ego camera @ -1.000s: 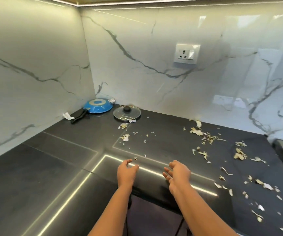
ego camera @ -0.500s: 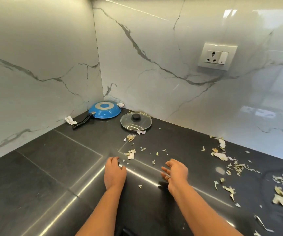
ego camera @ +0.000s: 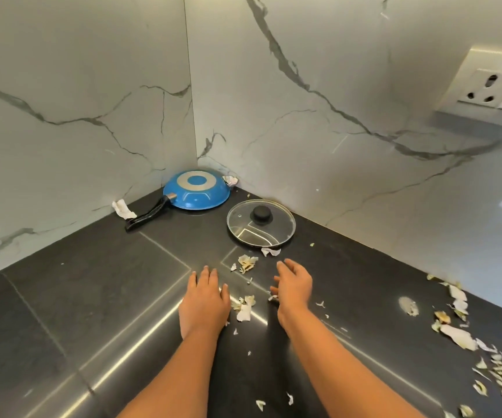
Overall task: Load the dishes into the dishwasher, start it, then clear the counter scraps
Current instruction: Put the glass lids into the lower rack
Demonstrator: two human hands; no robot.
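Pale vegetable scraps lie scattered over the dark counter [ego camera: 62, 312]. One small heap of scraps [ego camera: 245, 306] sits between my hands, another scrap cluster [ego camera: 246, 262] lies just beyond them, and a larger spread of peelings [ego camera: 461, 336] runs along the right. My left hand [ego camera: 204, 300] lies palm down on the counter with its fingers straight, beside the small heap. My right hand [ego camera: 293, 285] hovers or rests edge-on to the right of it, fingers loosely extended, holding nothing.
An upturned blue frying pan [ego camera: 197, 191] with a black handle sits in the back corner. A glass lid [ego camera: 261, 223] with a black knob lies next to it. Crumpled paper bits [ego camera: 123, 209] lie by the left wall. A wall socket [ego camera: 491, 92] is at upper right.
Both hands have moved forward toward the corner, reaching the scraps near the lid. The view has swung left and closer to the counter.
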